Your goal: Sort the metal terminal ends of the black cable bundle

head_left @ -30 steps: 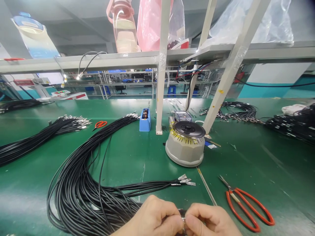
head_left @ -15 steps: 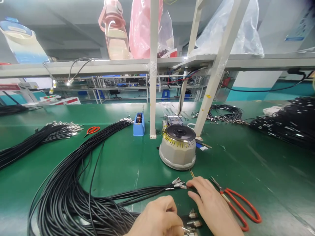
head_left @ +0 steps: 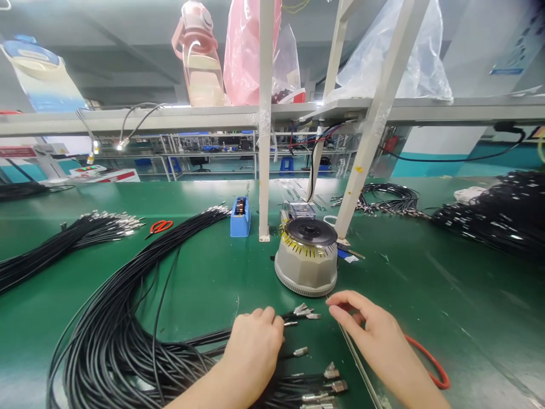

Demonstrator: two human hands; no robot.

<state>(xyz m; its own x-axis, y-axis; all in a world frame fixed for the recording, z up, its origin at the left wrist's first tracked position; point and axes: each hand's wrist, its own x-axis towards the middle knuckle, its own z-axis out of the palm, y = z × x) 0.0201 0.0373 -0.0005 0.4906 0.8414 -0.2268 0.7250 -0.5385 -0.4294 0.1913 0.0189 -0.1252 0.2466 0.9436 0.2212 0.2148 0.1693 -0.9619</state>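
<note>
My left hand (head_left: 254,347) rests palm down on a few black cables with metal terminal ends (head_left: 304,312), fingers curled over them just behind the tips. My right hand (head_left: 369,328) hovers to the right of those tips, fingers apart and slightly bent, holding nothing. More terminal-tipped cable ends (head_left: 330,386) lie near the front edge between my hands. A large looped bundle of black cables (head_left: 123,335) spreads to the left. Red-handled scissors (head_left: 432,366) lie partly hidden behind my right hand.
A grey round tape dispenser (head_left: 305,258) stands just beyond my hands. A blue small tape holder (head_left: 240,217) and white frame posts (head_left: 264,142) are behind it. Other cable bundles (head_left: 63,241) lie left and far right (head_left: 494,218). Small red scissors (head_left: 160,226) lie at left.
My left hand moved forward from the front edge onto the cables near the terminal tips. My right hand lifted off the tips and shifted slightly right, covering the scissors' blades.
</note>
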